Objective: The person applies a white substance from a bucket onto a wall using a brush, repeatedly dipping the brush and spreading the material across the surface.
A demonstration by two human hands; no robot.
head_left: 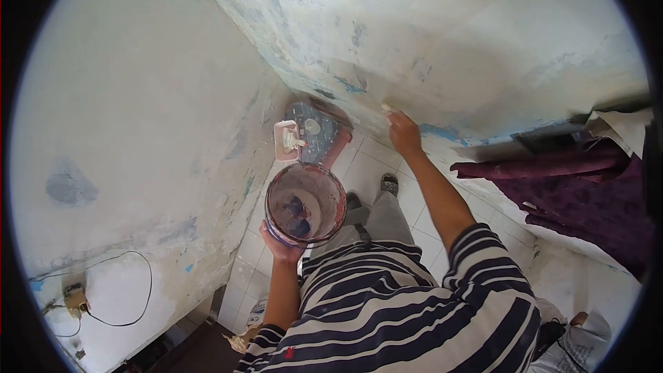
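Observation:
My left hand (282, 245) grips a paint-stained bucket (273, 186) at its lower side, with the thumb up along the wall of it. Greyish residue coats the bucket's inside, and dark blue patches or lumps show at the bottom. Stretched forward, my right hand (406, 132) is closed on a small pale object (387, 108) that sticks out past the fingers. Its kind is too small to tell. That object is close to or against the patchy wall (442, 41), which shows grey smears and flaking blue paint.
In the corner stands a paint-spattered grey stool or box (316, 139), with a pink-rimmed tray (277, 144) of white material beside it. Purple cloth (566, 190) hangs at right. A socket with cords (76, 298) is on the left wall. White tiles (366, 166) cover the floor.

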